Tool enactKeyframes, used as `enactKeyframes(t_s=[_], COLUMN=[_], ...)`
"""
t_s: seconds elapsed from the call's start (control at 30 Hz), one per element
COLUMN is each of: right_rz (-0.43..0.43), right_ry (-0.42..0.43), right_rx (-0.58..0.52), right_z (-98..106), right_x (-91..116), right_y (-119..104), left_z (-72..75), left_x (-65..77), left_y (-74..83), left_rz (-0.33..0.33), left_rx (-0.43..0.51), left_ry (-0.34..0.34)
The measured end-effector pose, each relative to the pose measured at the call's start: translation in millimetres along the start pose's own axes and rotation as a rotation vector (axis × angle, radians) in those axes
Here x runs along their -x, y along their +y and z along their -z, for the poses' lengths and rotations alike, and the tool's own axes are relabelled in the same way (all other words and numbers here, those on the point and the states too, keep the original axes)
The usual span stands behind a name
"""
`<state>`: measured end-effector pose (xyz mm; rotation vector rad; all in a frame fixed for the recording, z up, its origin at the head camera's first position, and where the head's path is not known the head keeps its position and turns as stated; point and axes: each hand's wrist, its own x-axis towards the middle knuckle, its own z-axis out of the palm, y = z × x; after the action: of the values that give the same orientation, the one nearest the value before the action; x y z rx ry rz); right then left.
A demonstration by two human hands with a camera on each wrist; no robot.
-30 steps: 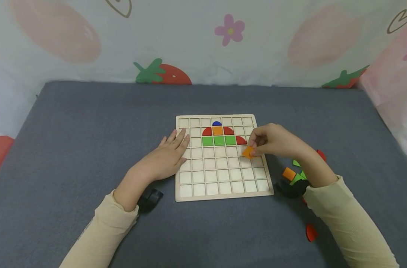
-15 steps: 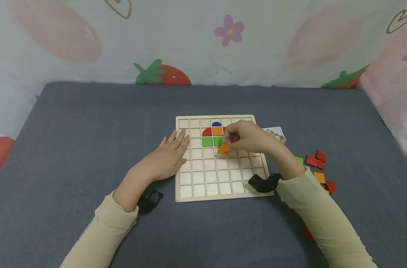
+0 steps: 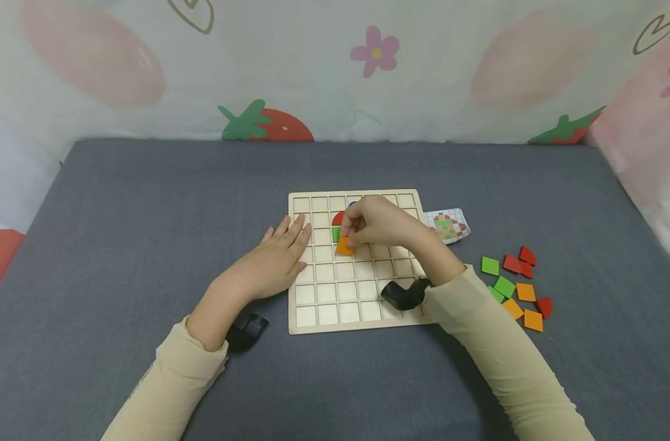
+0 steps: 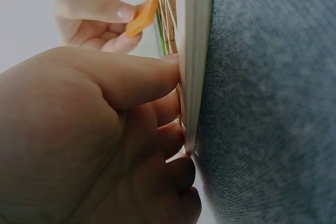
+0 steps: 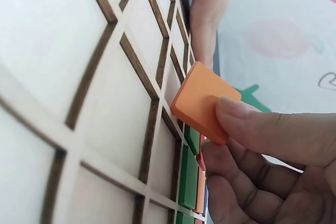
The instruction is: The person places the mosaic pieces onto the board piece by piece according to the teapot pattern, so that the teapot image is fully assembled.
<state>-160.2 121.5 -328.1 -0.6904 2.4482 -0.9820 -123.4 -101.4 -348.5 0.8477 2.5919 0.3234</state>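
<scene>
My right hand (image 3: 376,222) pinches an orange square tile (image 5: 205,100) between thumb and fingers, close over the wooden grid board (image 3: 316,311). In the head view the tile overlaps the row of cells just below a green tile (image 3: 336,234). Flat fingers of my left hand (image 3: 271,260) rest on the board's left edge. A red quarter-round tile (image 3: 338,218) shows left of my right fingers. The right hand covers most of the other tiles set in the board. In the right wrist view, green tiles (image 5: 188,178) sit in cells below the orange one.
A small picture card (image 3: 447,225) lies at the board's right edge. Farther right are loose tiles: green squares (image 3: 490,266), orange squares (image 3: 525,292) and red quarter-rounds (image 3: 527,256). A patterned cloth (image 3: 423,79) hangs behind the grey table (image 3: 147,202).
My right hand has carried the orange tile leftward across the board, from its right side to below the left green tile. The picture card has come into view. My left hand stays put.
</scene>
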Motion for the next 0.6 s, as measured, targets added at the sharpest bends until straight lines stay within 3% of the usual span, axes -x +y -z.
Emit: enactKeyframes(t_s=[0.6], right_rz=[-0.033], right_ry=[-0.029], right_rx=[0.028], right_z=[-4.3], right_x=[-5.3], right_y=[-1.0], left_z=[-0.6], left_x=[0.0], left_y=[-1.4], left_rz=[0.005], left_rx=[0.002], left_ry=[-0.013])
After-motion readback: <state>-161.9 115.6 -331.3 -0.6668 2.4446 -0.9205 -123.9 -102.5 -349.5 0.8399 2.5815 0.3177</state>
